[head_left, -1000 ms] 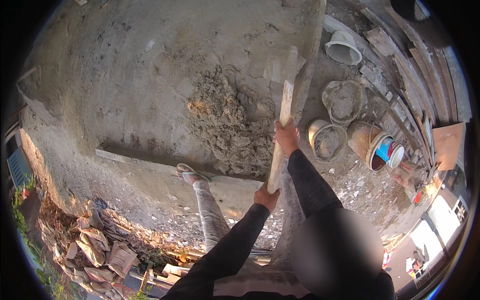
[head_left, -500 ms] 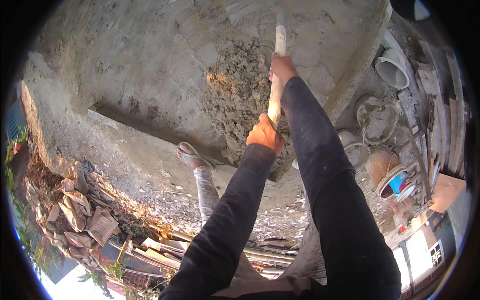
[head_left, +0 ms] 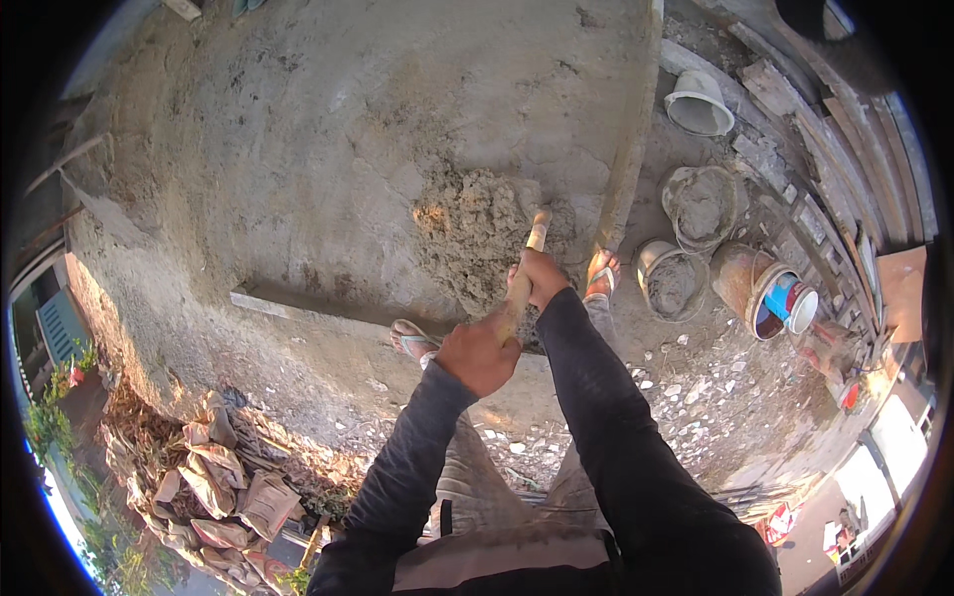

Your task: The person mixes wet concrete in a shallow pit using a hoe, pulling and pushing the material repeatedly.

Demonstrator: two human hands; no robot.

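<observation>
My left hand (head_left: 481, 354) wraps round the lower part of a thick wooden tool handle (head_left: 538, 234). Farther up the same handle, my right hand (head_left: 543, 277) is closed on it too. The handle slants away from me over a heap of wet grey mortar (head_left: 467, 238). I cannot make out the tool's working head against the heap. Both sandalled feet, my left foot (head_left: 410, 338) and my right foot (head_left: 602, 273), stand at the near side of the mortar.
A low board (head_left: 318, 314) edges the slab at near left; another long edging (head_left: 630, 139) runs along the right. Beyond it stand a pale bucket (head_left: 700, 104), mortar-filled buckets (head_left: 651, 260) and a tipped bucket (head_left: 740, 278). Crumpled paper sacks (head_left: 268, 505) lie at lower left.
Both hands and the handle have come nearer my body, and the handle's far end sits lower in view. The view has shifted, bringing my right foot into sight.
</observation>
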